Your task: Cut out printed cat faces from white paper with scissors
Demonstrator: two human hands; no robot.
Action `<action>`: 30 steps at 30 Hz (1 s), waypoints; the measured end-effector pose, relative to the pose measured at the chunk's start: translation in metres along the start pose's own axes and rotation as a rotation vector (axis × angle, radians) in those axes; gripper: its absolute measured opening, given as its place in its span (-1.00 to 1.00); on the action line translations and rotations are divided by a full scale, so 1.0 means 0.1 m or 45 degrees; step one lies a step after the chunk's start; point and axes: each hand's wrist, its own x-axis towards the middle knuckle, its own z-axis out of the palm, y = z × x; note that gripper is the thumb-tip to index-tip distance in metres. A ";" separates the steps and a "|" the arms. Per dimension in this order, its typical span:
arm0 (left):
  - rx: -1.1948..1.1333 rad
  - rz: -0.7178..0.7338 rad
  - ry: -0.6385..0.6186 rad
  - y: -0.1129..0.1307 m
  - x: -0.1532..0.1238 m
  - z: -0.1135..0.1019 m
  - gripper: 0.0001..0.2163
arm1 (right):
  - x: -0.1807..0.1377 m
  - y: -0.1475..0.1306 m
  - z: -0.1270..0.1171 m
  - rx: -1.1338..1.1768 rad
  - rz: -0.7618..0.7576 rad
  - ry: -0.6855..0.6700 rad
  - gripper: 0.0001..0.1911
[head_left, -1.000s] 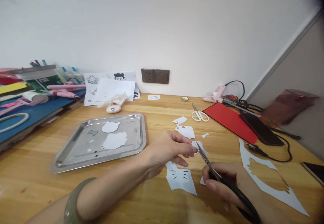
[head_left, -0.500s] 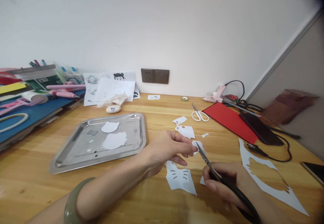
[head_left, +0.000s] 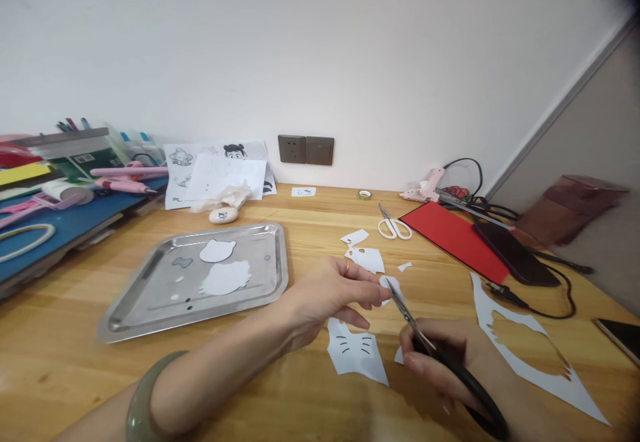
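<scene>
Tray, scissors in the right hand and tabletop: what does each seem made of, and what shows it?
The tray looks like metal, probably stainless steel: silvery, with glossy highlights along its rim. The scissors in the right hand seem to have metal blades, grey and shiny, and black handles, perhaps plastic. The tabletop looks like varnished wood: pale brown grain, faint sheen.

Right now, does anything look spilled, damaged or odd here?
Nothing looks spilled. The large paper offcut at right has a hole with jagged edges, so it looks damaged; likely it is cutting waste, as the right hand holds black-handled scissors.
</scene>
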 end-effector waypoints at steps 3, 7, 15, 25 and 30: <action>-0.002 -0.010 -0.031 -0.01 -0.01 0.01 -0.89 | 0.00 -0.01 -0.01 -0.005 0.021 0.023 -0.69; -0.038 -0.012 -0.016 -0.03 -0.01 0.03 -0.90 | -0.01 -0.01 -0.01 -0.018 0.019 0.028 -0.70; -0.104 0.016 0.024 -0.04 -0.02 0.04 -0.92 | -0.02 -0.01 0.01 -0.009 -0.004 0.033 -0.73; -0.099 0.043 0.019 -0.05 -0.04 0.04 -0.89 | -0.02 -0.02 0.00 0.041 -0.026 -0.015 -0.79; -0.085 0.064 0.033 -0.06 -0.03 0.07 -0.91 | -0.02 -0.02 0.02 0.061 -0.062 0.017 -0.79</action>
